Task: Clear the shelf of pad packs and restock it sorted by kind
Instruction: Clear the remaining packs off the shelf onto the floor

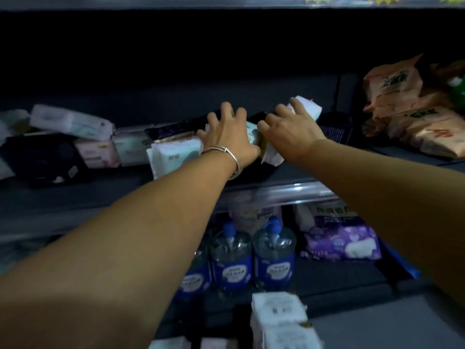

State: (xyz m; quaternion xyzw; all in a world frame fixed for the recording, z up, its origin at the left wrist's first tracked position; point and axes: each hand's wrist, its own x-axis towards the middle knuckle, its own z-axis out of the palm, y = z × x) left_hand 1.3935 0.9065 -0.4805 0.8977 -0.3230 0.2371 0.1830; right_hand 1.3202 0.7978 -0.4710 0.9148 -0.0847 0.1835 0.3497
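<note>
A: Pad packs [173, 149]: soft film-wrapped bundles, lying jumbled on the shelf [75, 197]. Probably light and squashy, the wrap likely slick; best taken across the short sides, where the padding gives.

B: And the hands?

A: Left hand [227, 137], fingers spread, presses on a pale pack. Right hand [289, 132], just right of it, curls over a white pack [308, 107] toward the back of the shelf.

B: Around the packs?

A: Right of them, orange bags [407, 109]. Below them, bottles [251, 255] and a purple pack [344, 238].
</note>
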